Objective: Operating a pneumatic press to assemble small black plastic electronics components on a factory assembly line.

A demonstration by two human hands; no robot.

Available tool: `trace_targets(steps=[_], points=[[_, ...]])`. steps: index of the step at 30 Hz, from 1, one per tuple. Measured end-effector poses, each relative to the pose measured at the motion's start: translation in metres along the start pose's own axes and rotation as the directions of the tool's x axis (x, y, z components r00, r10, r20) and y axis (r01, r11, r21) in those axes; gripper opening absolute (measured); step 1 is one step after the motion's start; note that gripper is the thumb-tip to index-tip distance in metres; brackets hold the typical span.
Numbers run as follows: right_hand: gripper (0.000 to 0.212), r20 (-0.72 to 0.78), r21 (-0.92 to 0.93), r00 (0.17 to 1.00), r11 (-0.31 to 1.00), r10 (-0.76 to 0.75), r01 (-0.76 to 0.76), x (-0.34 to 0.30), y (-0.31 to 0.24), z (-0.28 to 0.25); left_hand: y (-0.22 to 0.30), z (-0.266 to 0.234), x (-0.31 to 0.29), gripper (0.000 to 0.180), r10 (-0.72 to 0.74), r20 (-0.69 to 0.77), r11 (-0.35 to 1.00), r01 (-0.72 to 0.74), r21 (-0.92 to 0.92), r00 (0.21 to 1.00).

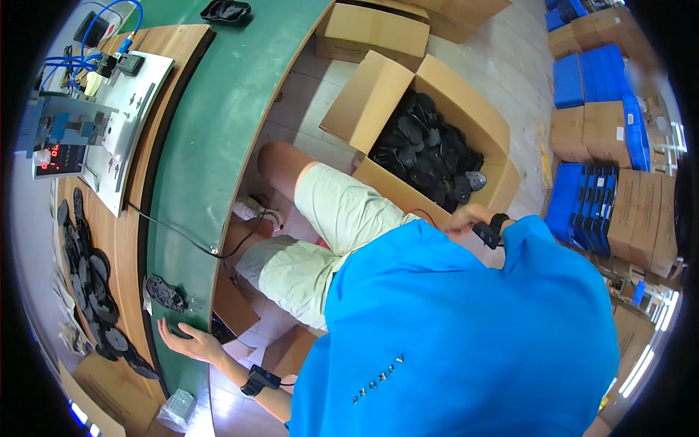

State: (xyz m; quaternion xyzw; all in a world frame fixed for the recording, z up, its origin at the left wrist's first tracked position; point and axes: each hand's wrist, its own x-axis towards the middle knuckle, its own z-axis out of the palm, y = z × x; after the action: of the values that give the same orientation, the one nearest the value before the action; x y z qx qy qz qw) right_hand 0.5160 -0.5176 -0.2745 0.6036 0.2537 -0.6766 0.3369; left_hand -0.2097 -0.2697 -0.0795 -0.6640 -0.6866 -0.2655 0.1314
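Honestly, the closest thing is the left hand (191,341), resting on the edge of the green counter (211,131) with its fingers spread flat and released, holding nothing. It looks like it's just bracing the body for the twist to the right. Just beyond it lies one black part (166,293) on the green strip, and a whole heap of black parts (91,291) sits on the wooden bit further left.

The right hand (466,217) is down at the near rim of the open box (429,138) on the floor, which is stuffed with more of those flat black parts (429,156). A blue sleeve hides most of that hand, so I can't tell if the fingers are closed on anything or still loose.

My take on doing this well: keep the left palm planted so the lean stays steady, and go for pieces off the top of the pile near the front wall instead of digging deep. Those parts look thin and tangled together, so a pinch on one edge would probably drag neighbours along; a scoop of a few at once seems the safer bet.

Farther back on the counter there's the press fixture (65,127) with blue cables (95,36) and a red digital readout (60,159).
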Motion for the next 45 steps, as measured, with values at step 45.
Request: trace_targets(steps=[45], points=[[0.045, -0.688, 0.724, 0.724, -0.016, 0.046, 0.689, 0.104, -0.204, -0.270, 0.027, -0.004, 0.006, 0.039, -0.145, 0.057, 0.989, 0.144, 0.019, 0.988]])
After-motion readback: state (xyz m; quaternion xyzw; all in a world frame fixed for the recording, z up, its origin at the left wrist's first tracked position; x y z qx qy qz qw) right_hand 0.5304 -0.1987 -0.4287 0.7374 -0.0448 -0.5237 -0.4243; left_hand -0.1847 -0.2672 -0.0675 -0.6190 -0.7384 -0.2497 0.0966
